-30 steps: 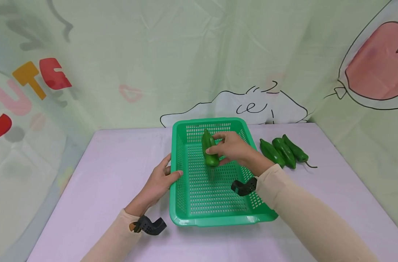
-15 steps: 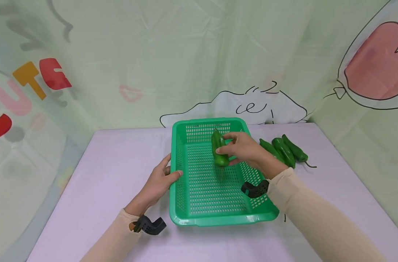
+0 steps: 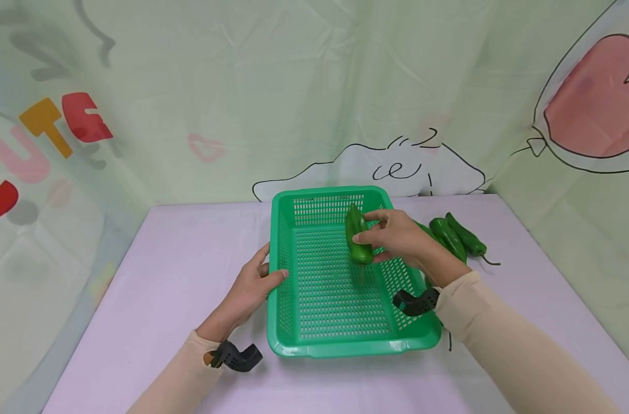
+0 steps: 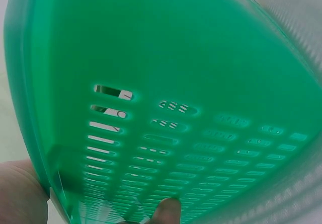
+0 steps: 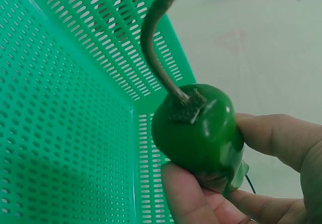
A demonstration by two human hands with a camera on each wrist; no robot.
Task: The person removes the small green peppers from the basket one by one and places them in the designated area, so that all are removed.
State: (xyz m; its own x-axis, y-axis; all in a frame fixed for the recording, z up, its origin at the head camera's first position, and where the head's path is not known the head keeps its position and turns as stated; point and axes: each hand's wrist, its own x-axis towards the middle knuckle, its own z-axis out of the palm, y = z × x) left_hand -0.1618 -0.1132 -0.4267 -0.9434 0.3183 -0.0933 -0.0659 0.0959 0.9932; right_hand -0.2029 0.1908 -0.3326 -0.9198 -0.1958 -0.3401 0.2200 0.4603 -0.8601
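A green chili pepper is gripped between the thumb and fingers of my right hand, above the right part of the green plastic basket. Its stem points toward me; the right wrist view shows the pepper's stem end close up, with the thumb on one side and fingers on the other. My left hand holds the basket's left side, thumb over the rim and fingers against the outer wall. In the left wrist view the slotted basket wall fills most of the picture, with one fingertip against it.
Several green peppers lie on the pale purple table to the right of the basket, some partly hidden by my right arm. A thin stem shows below that arm. A printed curtain stands behind the table.
My right hand has moved to the right with the pepper, from the middle of the basket toward its right side. The left hand and the basket have stayed in place.
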